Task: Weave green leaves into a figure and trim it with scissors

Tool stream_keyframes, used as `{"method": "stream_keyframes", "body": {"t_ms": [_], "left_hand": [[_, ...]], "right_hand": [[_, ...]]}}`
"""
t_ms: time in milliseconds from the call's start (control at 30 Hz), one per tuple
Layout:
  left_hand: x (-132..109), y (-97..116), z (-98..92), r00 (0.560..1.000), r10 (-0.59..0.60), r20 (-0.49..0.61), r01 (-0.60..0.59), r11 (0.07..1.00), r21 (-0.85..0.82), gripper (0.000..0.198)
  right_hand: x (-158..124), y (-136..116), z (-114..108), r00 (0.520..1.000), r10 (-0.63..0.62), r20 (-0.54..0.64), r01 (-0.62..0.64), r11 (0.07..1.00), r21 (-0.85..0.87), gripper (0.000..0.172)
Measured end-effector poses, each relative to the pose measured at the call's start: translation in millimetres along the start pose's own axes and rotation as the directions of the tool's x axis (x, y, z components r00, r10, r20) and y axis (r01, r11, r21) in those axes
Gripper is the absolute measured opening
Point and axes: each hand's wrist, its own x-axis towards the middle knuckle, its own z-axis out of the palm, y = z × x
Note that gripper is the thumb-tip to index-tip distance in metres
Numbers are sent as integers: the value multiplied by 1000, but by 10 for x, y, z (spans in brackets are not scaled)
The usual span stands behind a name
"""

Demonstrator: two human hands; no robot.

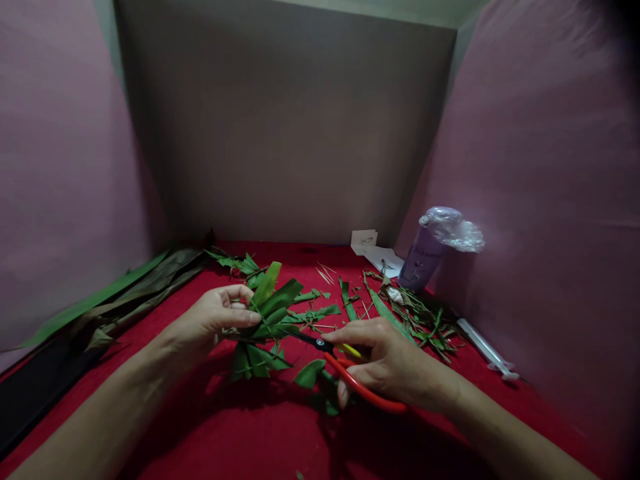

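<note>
My left hand (227, 313) pinches a fanned bunch of green leaf strips (277, 303) between thumb and fingers, held above the red cloth. My right hand (377, 357) is wrapped round a pair of scissors (363, 390) with red handles and dark blades. The blades point left, and their tips reach the lower edge of the leaf bunch. Whether they touch a leaf I cannot tell. Below my left hand hangs or lies another cluster of cut leaves (255, 360). A loose leaf piece (309, 373) is just left of the scissor handles.
Long green and dried leaves (145, 287) lie along the left wall. At right stand a purple tumbler (423, 260) with clear plastic on top, a heap of leaf scraps (430, 327) and a syringe-like tube (485, 347). White papers (383, 260) and thin sticks (326, 272) lie farther back.
</note>
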Motion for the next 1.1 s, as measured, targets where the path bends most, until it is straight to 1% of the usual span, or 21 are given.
{"method": "stream_keyframes", "body": {"t_ms": [33, 100, 167, 267, 433, 567, 700, 800, 867, 933, 1033, 1100], "left_hand": [[1, 0, 0, 1000, 2, -4, -2, 1000, 0, 29], [-1, 6, 4, 1000, -3, -21, 3, 1000, 0, 30], [-5, 17, 12, 999, -18, -39, 18, 1000, -3, 32], [-11, 33, 26, 999, -19, -47, 19, 1000, -4, 32], [-19, 36, 29, 999, -21, -50, 21, 1000, 12, 32], [-13, 31, 23, 998, -21, -58, 22, 1000, 18, 33], [1, 30, 20, 998, -26, -57, 28, 999, 20, 33], [0, 32, 20, 998, -24, -60, 25, 1000, 19, 33], [-7, 35, 25, 998, -23, -61, 24, 1000, 19, 33], [-16, 38, 31, 998, -25, -65, 27, 999, 22, 33], [-24, 40, 37, 996, -18, -82, 19, 1000, 15, 33], [-23, 39, 37, 997, -10, -80, 11, 1000, 12, 33]], "right_hand": [[-2, -10, -2, 1000, -4, 5, 4, 1000, 7, 20], [-7, -24, -7, 1000, -6, -1, 6, 1000, -13, 31], [-14, -33, -13, 1000, -9, -26, 7, 997, -80, 43], [-21, -50, -23, 998, -34, -57, 23, 982, -187, 54], [-16, -92, -29, 996, -44, -82, 20, 962, -274, 58], [-5, -79, -15, 995, -27, -94, 2, 967, -253, 56], [-1, -31, 9, 997, 25, -69, -35, 987, -155, 52], [-5, -42, 18, 997, 72, -14, -73, 997, -23, 43], [-9, -77, 13, 996, 91, 15, -91, 995, 25, 42], [-11, -110, 2, 995, 102, 7, -102, 995, -12, 43], [-8, -120, -14, 991, 117, -67, -127, 979, -161, 58], [-4, -106, -19, 989, 112, -94, -130, 967, -220, 64]]}}
